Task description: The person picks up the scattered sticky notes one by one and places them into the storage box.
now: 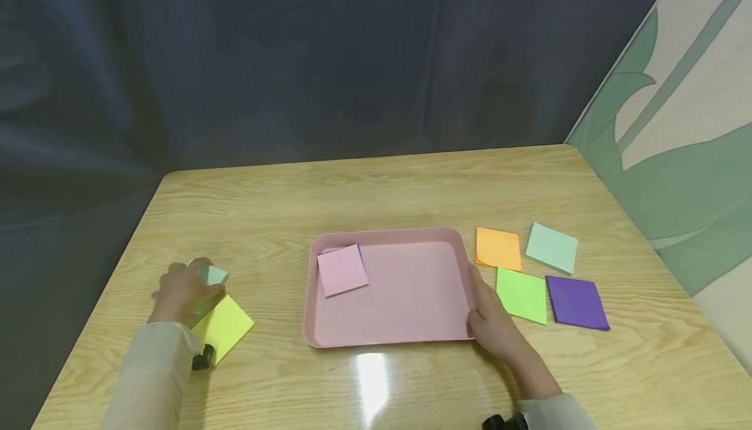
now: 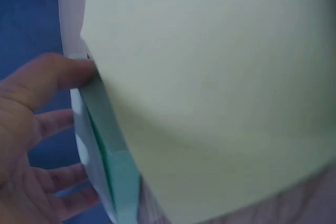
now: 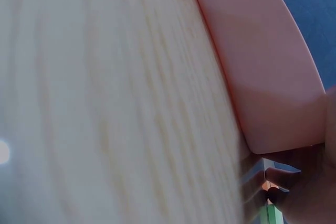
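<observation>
On the left side of the table, my left hand (image 1: 183, 290) pinches a mint sticky note pad (image 1: 215, 275) between thumb and fingers. The left wrist view shows the thumb on one side of the mint pad (image 2: 125, 182) and fingers on the other. Part of a green pad (image 1: 205, 305) shows under that hand. Close by lies a yellow sticky note pad (image 1: 226, 329), large and pale in the left wrist view. My right hand (image 1: 490, 319) grips the right edge of a pink tray (image 1: 405, 335). Inside the tray, a pink pad (image 1: 343, 271) lies over a mostly hidden purple one.
Right of the tray lie an orange pad (image 1: 498, 248), a mint pad (image 1: 552, 247), a lime green pad (image 1: 521, 295) and a purple pad (image 1: 578, 303). A dark curtain (image 1: 352, 58) hangs behind the wooden table (image 1: 270, 201). A leaf-patterned surface (image 1: 693, 175) stands at the right.
</observation>
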Tool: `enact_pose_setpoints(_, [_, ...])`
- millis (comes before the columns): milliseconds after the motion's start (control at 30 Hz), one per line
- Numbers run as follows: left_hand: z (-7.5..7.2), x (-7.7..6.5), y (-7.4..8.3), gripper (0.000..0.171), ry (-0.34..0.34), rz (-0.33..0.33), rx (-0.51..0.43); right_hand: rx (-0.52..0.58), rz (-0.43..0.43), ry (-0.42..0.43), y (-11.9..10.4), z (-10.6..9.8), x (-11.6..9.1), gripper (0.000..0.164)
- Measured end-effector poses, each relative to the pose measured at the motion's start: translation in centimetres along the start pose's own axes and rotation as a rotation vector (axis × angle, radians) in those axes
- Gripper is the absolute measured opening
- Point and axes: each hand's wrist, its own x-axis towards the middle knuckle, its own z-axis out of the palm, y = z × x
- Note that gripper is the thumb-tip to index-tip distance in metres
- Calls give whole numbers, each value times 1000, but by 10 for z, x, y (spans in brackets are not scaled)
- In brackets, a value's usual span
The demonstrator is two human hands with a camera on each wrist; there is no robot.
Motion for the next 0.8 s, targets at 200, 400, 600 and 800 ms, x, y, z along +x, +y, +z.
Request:
enact_pose_setpoints(200, [8, -2, 16, 75, 153, 75, 21, -7, 11, 2, -1, 0, -1, 71])
enact_pose_setpoints(400, [9, -2, 35, 62, 328, 192, 35, 0, 17, -5, -3, 0, -1, 71])
enact_pose_setpoints(600, [6, -3, 58, 60, 380, 298, 22, -2, 23, -6, -1, 1, -2, 71])
enact_pose_setpoints(800, [4, -6, 80, 62, 406, 386, 37, 9, 16, 3, 0, 1, -2, 71])
